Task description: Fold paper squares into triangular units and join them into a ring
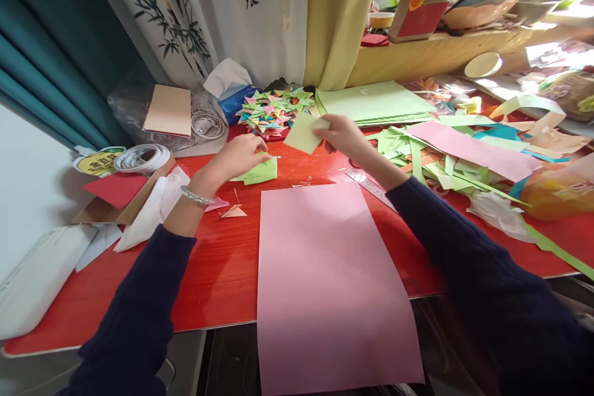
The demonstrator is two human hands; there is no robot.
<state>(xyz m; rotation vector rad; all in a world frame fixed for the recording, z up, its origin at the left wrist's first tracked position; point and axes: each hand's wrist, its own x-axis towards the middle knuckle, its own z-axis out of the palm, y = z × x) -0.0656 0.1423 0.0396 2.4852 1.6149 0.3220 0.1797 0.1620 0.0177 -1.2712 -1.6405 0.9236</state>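
Observation:
My right hand (341,136) pinches a pale yellow-green paper square (302,132) between thumb and fingers, above the far part of the red table. To its left, my left hand (244,154) hovers with loosely bent fingers over a few green paper squares (260,171) on the tabletop. Whether its fingertips touch the top square, I cannot tell. A large pink paper sheet (325,278) lies in front of me and hangs past the near edge. Just behind my hands is a pile of small folded multicoloured paper pieces (273,109).
A clear ruler (371,189) lies under my right forearm. Paper strips (427,154) are heaped at right, with green sheets (375,102) stacked behind. Paper scraps (234,211) lie near my left wrist. On the left stands a cardboard box (148,189) with rolled white strips.

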